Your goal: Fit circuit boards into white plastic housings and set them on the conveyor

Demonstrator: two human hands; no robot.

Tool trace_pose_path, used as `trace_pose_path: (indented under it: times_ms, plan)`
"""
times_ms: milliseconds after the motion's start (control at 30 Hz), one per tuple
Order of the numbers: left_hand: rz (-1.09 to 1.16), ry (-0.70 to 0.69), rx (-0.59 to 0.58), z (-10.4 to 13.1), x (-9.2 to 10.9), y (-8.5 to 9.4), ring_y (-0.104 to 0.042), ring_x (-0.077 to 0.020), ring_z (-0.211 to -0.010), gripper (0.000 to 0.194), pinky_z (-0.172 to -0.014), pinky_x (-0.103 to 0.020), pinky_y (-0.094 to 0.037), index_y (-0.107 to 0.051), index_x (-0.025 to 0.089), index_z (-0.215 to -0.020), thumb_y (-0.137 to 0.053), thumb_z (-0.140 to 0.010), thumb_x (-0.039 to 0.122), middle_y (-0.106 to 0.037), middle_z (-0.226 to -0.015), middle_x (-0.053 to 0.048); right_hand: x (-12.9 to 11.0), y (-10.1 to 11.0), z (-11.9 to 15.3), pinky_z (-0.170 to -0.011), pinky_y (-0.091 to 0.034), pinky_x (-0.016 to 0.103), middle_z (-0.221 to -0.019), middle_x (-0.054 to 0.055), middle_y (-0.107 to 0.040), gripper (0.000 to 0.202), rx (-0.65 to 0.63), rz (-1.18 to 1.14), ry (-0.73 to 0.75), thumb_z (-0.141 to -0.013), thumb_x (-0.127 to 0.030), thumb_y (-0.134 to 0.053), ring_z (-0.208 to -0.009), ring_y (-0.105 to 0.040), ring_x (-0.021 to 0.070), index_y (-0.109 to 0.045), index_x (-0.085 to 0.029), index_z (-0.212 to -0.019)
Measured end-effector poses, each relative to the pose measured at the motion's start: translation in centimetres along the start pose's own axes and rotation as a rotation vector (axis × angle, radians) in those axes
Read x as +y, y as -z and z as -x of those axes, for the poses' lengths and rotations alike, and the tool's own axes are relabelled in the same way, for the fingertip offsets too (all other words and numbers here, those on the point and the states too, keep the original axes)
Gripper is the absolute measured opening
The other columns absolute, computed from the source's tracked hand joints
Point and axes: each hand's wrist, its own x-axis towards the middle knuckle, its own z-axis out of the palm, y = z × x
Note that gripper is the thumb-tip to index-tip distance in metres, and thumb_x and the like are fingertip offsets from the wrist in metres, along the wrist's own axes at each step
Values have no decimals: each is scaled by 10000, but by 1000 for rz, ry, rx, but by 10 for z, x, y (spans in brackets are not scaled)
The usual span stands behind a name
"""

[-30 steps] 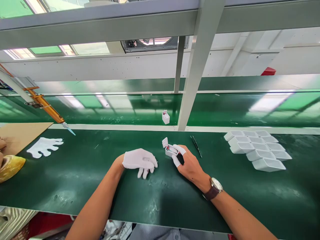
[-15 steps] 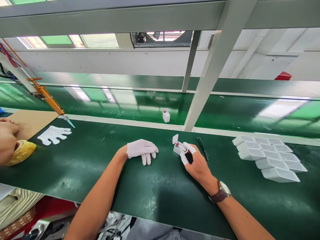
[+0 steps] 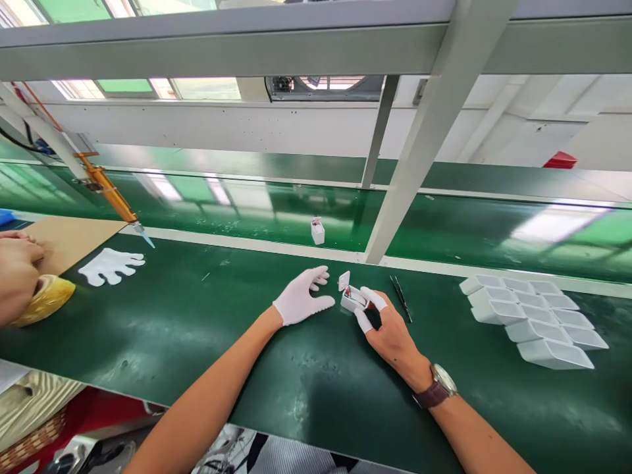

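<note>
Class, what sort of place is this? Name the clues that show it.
Probably a factory bench for assembling small parts: there is a long green table, a cluster of matching white boxes, and an orange tube with a pointed tip.

Small white box, oblong. End flap at its far-left end swung up, standing nearly upright; box open on top. Red bit visible inside near the flap, too small to make out; pale contents alongside. Long axis runs from far left to near right. Near-right end pinched by the right hand, over green bench; whether its base touches, unclear.
</note>
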Motion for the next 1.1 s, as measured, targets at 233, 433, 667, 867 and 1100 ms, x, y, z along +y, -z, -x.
trace_pose_path:
  times_ms: [233,433,667,867,1100]
  plan:
    - [130,131,-201,12,16,-14,-648,-255,-1168,665,-1101,-440,-472,-499,208,-1417,-717,-804,342,-653,-1343,-91,-15,3,-1,-986,-582,436,-1253,94,-648,448,23,-39,247,-956,-117,-536,-1160,-647,235,-485,-279,-1371]
    - [377,152,-219,17,13,-16,-643,-280,-1196,573,-1084,-465,-482,-555,166,-1342,-721,-824,345,-684,-1293,-121,-21,2,2,-1022,-572,462,-1297,114,-625,549,55,-103,227,-943,-136,-585,-1213,-626,248,-414,-280,-1444]
    - [264,175,-71,22,25,-25,-720,-226,-976,478,-907,-389,-588,-607,191,-1218,-731,-762,258,-749,-1099,-73,-19,-4,7,-1079,-539,446,-1404,118,-542,540,-107,-460,-128,-945,-283,-618,-1226,-623,242,-413,-274,-1444]
    - [96,-52,26,28,22,-33,-716,-208,-967,416,-853,-347,-603,-619,186,-1160,-677,-748,200,-698,-1197,-106,-23,-8,8,-1061,-550,406,-1343,97,-581,466,-52,-604,-214,-921,-237,-607,-1201,-632,220,-487,-260,-1370]
    - [211,130,-50,24,23,-30,-718,-228,-976,314,-897,-381,-595,-653,193,-1128,-639,-838,313,-746,-1075,-77,-23,6,7,-1075,-534,463,-1378,99,-602,581,-137,-285,-152,-905,-293,-674,-1243,-614,260,-458,-269,-1443]
